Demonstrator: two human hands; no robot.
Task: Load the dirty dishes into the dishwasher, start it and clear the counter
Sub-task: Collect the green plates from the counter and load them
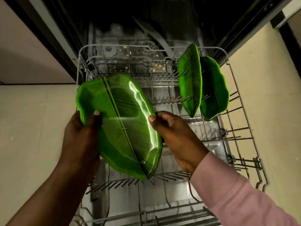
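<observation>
A: Fingers (96, 113) of the left hand (81, 137) curl over one long edge of a plate (120, 126); the right hand (172, 137) pinches the opposite edge, thumb on the face. Both hands are closed on the plate, neither is free.

B: Position of that plate?

A: Held tilted above the left half of the rack (241, 128), its lower tip near a row of tines (114, 183); whether it touches them cannot be told.

B: Progress?

A: Early, by the look of it. Two plates (191, 79) stand on edge between tines at the far right, close together; contact between them cannot be told. The rest of the rack is bare. The third plate is not yet seated. Starting the machine and clearing the counter remain; the counter is out of view.

B: Materials?

A: Plates: glossy green, leaf-shaped, oblong with a wavy rim and a raised midrib; probably rigid plastic or melamine. Rack: thin grey coated wire. Right sleeve (236, 198): soft pink fabric.
</observation>
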